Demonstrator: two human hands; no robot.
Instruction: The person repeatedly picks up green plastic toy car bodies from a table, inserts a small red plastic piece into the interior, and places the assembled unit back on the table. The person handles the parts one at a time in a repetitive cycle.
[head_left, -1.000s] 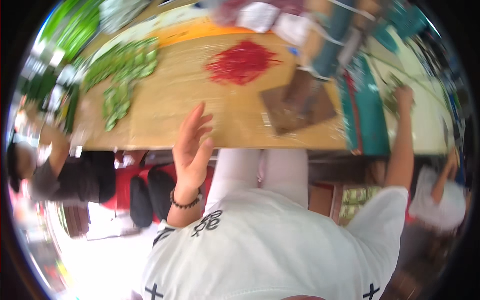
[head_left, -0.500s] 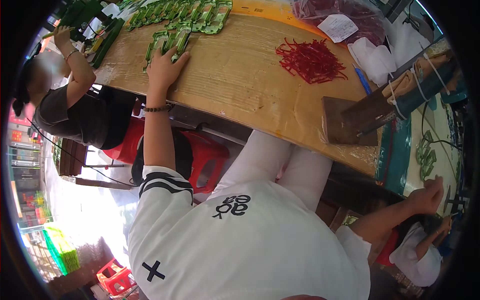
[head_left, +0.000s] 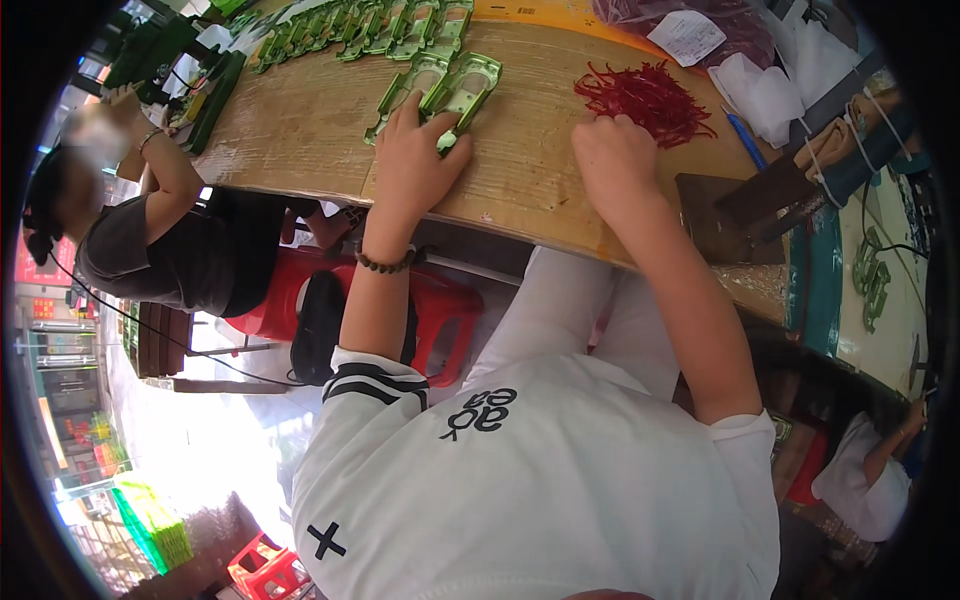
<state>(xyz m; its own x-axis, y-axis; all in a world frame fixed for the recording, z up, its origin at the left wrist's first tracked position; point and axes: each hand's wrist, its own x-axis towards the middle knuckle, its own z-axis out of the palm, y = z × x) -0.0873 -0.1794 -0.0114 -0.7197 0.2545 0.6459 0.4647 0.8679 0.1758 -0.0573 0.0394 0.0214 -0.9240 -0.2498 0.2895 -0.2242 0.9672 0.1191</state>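
Fingers (head_left: 406, 112) (left) on green parts (head_left: 464, 92), red strips (head_left: 655, 104)

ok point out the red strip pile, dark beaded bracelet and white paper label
Pile of thin red strips (head_left: 655, 100), head view, its middle
Dark beaded bracelet (head_left: 384, 267), head view, its beads
White paper label (head_left: 686, 38), head view, its centre

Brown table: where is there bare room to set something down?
The table is bare between the left hand and right hand, and left of the left hand, this side of the row of green parts. Crowded: around red strips and the dark stand.
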